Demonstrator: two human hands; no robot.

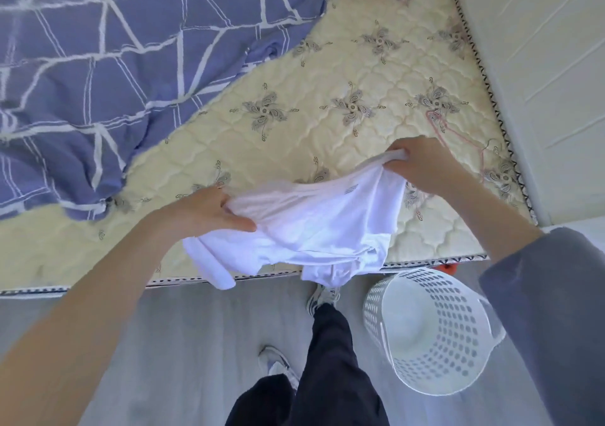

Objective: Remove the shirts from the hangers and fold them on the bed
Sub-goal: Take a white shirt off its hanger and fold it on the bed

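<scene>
Holding a shirt (314,226) just above the bed's (294,131) near edge, letting a sleeve and some cloth droop past it toward the floor. Pinching its left side between thumb and fingers of the left hand (209,209) — clamping a bunched fold at its far right in the curled right hand (422,163). Working beside a basket (432,330) standing on the floor by the near right corner, with a pink hanger (458,137) lying flat near the right edge and a blanket (114,65) covering the far left.

The shirt (314,229) overhangs the bed's (294,124) near edge. Quilt (98,65) far left; hanger (460,136) right; basket (432,334) on floor, near right.
</scene>
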